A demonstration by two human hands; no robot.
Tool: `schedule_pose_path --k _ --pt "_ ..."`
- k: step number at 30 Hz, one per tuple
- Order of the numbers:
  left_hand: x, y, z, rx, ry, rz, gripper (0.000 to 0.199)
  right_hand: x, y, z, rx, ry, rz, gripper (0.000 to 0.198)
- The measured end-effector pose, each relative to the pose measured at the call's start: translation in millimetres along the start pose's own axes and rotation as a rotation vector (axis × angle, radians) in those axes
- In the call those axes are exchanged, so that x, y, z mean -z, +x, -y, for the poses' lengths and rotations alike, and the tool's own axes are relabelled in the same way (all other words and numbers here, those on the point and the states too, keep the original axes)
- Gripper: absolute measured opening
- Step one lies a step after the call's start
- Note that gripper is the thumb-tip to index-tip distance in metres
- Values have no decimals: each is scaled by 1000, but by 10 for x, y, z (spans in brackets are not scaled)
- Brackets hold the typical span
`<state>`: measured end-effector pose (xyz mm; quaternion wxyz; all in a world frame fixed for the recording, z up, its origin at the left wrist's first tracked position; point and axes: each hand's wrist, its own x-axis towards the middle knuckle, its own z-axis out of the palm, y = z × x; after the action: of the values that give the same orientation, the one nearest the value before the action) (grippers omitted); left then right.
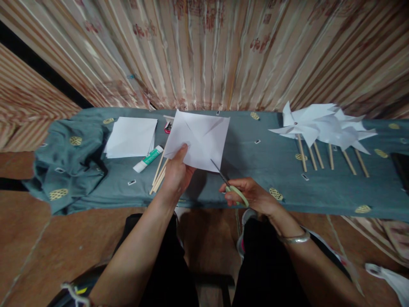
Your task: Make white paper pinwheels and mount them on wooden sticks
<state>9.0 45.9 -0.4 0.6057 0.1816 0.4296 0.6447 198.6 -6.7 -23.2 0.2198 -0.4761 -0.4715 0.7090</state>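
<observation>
A square sheet of white paper (204,136) with diagonal creases is raised over the cloth-covered table. My left hand (179,170) grips its lower left side, thumb on top and the other fingers hidden underneath. In my right hand (244,192) is a pair of scissors (238,194) with light green handles. Their dark blades point up and left, and the tip lies over the paper's lower right corner area. Whether the blades have cut there I cannot tell. Behind my left hand, several thin wooden sticks (159,179) lie partly hidden by the paper.
A stack of white paper squares (132,136) lies at the left, with a green and white glue stick (148,159) beside it. A small red box (168,127) peeks out behind the sheet. Several white paper pinwheels (329,125) on sticks lie at the right, near a dark object (401,166).
</observation>
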Motion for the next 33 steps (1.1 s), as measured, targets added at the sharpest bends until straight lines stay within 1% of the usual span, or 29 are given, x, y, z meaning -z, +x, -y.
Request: schedule_pose_path --k 3,8,12,16,27,33 --pt "-3 -4 -4 16 2 -8 32 2 -7 3 3 -15 8 49" --pt "-34 -45 11 16 8 59 37 4 -31 45 22 -31 11 51" --pt "-37 -66 49 55 3 71 37 13 -42 65 45 -61 7 50" --pt "-12 -63 74 57 13 90 36 15 -36 58 48 -68 1 48" --pt "-28 -66 47 41 54 74 47 6 -5 4 18 0 -19 47" --pt "-33 -84 32 47 64 67 43 -3 1 2 1 21 -22 50"
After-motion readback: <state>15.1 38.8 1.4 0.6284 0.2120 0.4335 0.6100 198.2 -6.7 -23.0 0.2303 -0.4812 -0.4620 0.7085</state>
